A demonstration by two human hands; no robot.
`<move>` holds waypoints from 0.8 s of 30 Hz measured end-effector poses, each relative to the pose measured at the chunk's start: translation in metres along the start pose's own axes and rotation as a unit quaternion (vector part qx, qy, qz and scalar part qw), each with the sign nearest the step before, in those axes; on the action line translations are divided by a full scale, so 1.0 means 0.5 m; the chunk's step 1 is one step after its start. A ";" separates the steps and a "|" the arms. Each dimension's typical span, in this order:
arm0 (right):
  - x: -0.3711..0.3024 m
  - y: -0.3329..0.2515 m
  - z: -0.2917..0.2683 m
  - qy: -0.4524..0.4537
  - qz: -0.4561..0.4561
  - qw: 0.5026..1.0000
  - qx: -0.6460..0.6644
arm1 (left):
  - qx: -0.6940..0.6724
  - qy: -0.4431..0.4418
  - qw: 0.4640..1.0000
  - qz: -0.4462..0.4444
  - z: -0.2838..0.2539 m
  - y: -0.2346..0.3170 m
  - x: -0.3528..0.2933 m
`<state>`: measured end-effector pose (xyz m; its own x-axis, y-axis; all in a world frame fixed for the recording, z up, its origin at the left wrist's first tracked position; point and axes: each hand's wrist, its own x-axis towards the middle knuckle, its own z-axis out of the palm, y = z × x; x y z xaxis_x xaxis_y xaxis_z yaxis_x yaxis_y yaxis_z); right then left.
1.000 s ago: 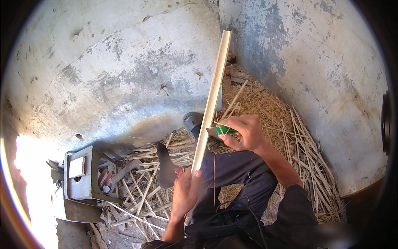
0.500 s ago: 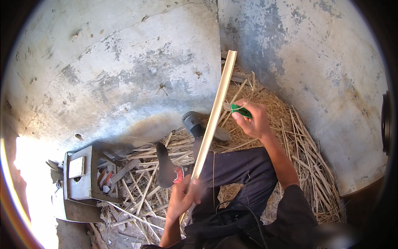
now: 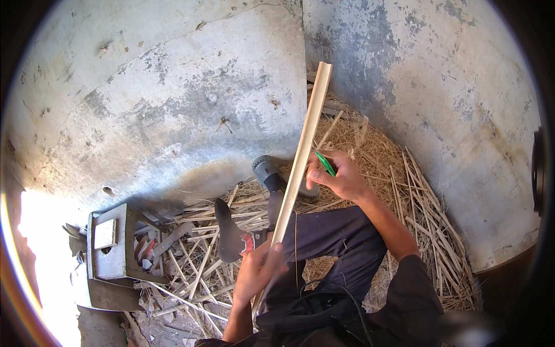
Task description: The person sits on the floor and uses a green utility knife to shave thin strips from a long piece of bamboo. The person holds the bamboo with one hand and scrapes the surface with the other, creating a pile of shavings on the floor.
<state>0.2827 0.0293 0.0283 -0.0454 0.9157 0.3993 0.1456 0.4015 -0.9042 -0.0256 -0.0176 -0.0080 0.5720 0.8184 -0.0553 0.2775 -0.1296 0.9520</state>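
A long pale wooden strip point(image 3: 303, 147) with a groove down its length slants up and away from my lap. My left hand point(image 3: 258, 269) is closed around its lower part. To the right of the strip's middle, my right hand point(image 3: 345, 178) grips a small green-handled tool point(image 3: 325, 163). The tool's tip points toward the strip's right edge; whether it touches the wood cannot be made out. My right fingers reach close beside the strip, below the tool.
Dry straw and thin pale sticks point(image 3: 430, 225) cover the floor around my legs. At the left lies a worn wooden box point(image 3: 124, 243) with scraps inside. Stained walls point(image 3: 173, 87) meet in a corner ahead. My dark-socked foot point(image 3: 230, 231) is below the strip's left side.
My right hand has shifted slightly left and down, closer to the strip, and the green-handled tool has turned steeper. The strip's far end sits slightly higher, still in my left hand.
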 end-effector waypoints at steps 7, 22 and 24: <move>0.010 -0.018 0.017 0.003 0.051 0.997 0.056 | 0.054 -0.016 0.998 0.023 0.001 -0.003 0.024; -0.006 0.010 0.010 0.023 -0.109 0.989 -0.100 | -0.069 0.062 0.995 0.020 0.032 0.045 0.091; -0.009 0.004 0.016 0.034 -0.122 0.975 -0.183 | -0.087 0.082 0.992 0.033 0.032 0.039 0.091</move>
<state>0.2755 0.0261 0.0233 -0.0583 0.7856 0.6160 0.4815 0.5626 -0.6720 0.0182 0.0084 0.0032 0.4473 0.8932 0.0459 0.0979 -0.1000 0.9902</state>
